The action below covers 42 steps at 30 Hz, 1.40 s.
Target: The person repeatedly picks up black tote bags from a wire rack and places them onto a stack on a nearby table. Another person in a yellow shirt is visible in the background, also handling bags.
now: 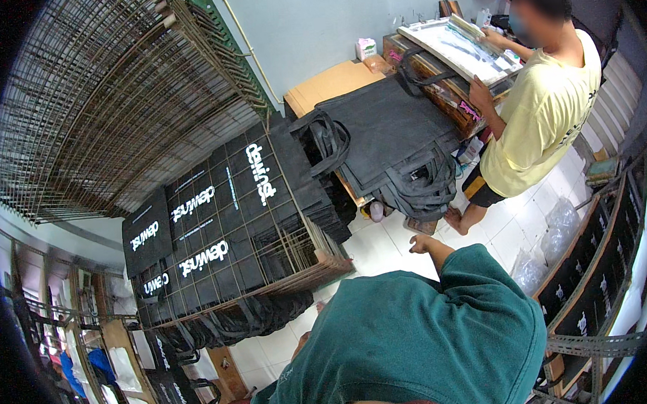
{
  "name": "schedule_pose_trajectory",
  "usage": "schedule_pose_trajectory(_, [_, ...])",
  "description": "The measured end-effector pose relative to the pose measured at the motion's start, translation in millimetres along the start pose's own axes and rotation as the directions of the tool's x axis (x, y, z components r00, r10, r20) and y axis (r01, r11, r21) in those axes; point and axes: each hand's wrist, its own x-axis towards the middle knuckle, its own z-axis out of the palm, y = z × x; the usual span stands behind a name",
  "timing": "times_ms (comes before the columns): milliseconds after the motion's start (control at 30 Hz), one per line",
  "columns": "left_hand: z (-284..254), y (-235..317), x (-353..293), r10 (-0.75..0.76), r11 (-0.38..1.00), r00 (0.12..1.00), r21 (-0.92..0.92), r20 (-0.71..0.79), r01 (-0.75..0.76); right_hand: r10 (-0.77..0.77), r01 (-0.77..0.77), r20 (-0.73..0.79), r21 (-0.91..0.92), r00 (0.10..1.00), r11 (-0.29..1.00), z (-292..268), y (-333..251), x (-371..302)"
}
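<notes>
My right hand point(419, 244) reaches forward past my green sleeve, over the white tiled floor. It holds nothing that I can see, and its fingers look loosely apart. Ahead of it lies a pile of black fabric bags point(400, 136) with handles hanging over the near edge. Of my left arm only a strip of skin point(302, 343) shows beside my shirt; the fingers are hidden. To the left stands a wire drying rack point(301, 258), with black bags printed in white point(231, 185) lying flat on its shelves. Several grid shelves point(106, 111) are swung up above them.
A co-worker in a yellow shirt point(545, 110) stands at the right, hands at a framed printing screen point(461, 45). Brown cardboard point(332, 84) lies by the wall. Clear plastic bags point(559, 226) sit beside another rack of black bags point(583, 276) at the right.
</notes>
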Motion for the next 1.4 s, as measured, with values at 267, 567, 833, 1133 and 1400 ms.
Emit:
schedule_pose_trajectory(267, [-8.7,-1.7,3.0,0.016,0.999,0.999,-0.031,0.050,-0.014,-0.034,0.034,-0.022,0.007,0.999,0.999,5.8,5.0,2.4])
schedule_pose_trajectory(567, [-6.5,-11.1,3.7,0.027,0.997,0.997,-0.075,0.073,-0.022,-0.005,0.005,0.044,0.012,0.999,1.000,5.0,1.8,-5.8])
schedule_pose_trajectory(833, [-7.9,-16.4,0.8,0.025,0.995,0.997,-0.096,0.077,-0.018,0.001,-0.001,0.070,-0.011,0.998,1.000,0.0,-6.4,-5.1])
schedule_pose_trajectory(1133, [-11.7,-16.8,2.6,0.033,0.994,0.996,-0.104,0.088,-0.024,-0.046,0.049,0.056,-0.055,0.997,0.997,-7.4,-8.4,0.2])
schedule_pose_trajectory(1400, [-13.7,-9.3,2.0,0.028,0.995,0.995,-0.101,0.099,-0.018,-0.029,0.030,0.032,-0.058,0.999,0.998,-6.3,-11.8,-2.8])
